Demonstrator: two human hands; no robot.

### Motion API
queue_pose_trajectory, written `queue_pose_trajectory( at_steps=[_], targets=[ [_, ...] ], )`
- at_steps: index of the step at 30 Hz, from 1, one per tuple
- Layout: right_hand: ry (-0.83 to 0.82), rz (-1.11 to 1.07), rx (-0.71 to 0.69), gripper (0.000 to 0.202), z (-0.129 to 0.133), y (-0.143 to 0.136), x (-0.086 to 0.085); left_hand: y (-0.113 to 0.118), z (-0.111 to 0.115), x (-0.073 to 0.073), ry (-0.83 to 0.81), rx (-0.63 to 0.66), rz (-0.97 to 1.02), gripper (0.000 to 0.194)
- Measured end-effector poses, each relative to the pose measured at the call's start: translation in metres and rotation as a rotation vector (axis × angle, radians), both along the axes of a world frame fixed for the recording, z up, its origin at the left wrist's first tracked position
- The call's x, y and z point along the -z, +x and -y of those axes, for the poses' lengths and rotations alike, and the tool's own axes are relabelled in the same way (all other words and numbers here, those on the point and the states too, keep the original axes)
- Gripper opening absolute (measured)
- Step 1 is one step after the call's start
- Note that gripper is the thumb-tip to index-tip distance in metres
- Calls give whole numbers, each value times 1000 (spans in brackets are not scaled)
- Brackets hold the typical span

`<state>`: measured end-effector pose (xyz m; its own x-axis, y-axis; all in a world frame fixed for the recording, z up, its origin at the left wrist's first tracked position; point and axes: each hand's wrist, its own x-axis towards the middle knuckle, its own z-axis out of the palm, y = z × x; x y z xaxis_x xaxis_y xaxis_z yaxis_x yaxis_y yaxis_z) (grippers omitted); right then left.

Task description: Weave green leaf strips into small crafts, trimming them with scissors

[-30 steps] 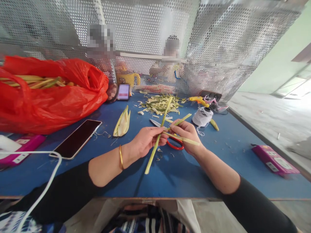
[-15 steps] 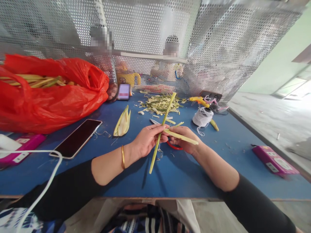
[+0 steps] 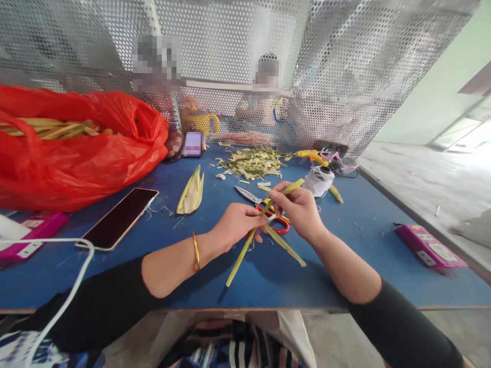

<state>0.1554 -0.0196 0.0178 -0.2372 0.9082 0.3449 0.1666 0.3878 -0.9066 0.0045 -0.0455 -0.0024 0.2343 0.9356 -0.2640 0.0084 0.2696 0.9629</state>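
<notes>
Over the middle of the blue table, my left hand pinches flat yellow-green leaf strips where they cross. One strip runs from low left up to the right, and a second strip hangs down to the right. My right hand grips the upper part of the first strip between thumb and fingers, its end sticking out above. Beneath the hands lie scissors with red handles, partly covered. A pale husk-like bundle rests left of my left hand. Behind is a heap of leaf scraps.
At the left are a red plastic bag of long strips, a phone and a purple power strip. White string spool, yellow glue gun and glasses sit back right. Another purple power strip lies right. Perforated metal screen stands behind.
My right hand has moved up to grip the upper part of the long strip. The second strip has swung from pointing right to hanging down right. More of the scissors shows.
</notes>
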Motion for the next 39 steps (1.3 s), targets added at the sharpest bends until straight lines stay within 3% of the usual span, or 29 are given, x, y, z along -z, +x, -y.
queue_pose_trajectory(
  at_steps=[3,7,11,17,30,39],
  targets=[
    [335,208,-8,19,11,-2,3,1,0,2,-1,-49,0,18],
    [911,561,6,12,23,-5,5,-2,-3,-1,-69,-161,184,24],
    [1200,716,113,8,28,-8,7,-8,-7,-6,-174,-184,315,23],
    [1215,763,220,10,31,-8,5,-15,-18,-7,-335,-238,409,22],
    [931,936,115,26,19,-13,27,-26,-23,-16,-387,-245,650,26],
    [1011,981,62,30,19,-15,25,-21,-22,-12,-369,-278,642,24]
  ],
)
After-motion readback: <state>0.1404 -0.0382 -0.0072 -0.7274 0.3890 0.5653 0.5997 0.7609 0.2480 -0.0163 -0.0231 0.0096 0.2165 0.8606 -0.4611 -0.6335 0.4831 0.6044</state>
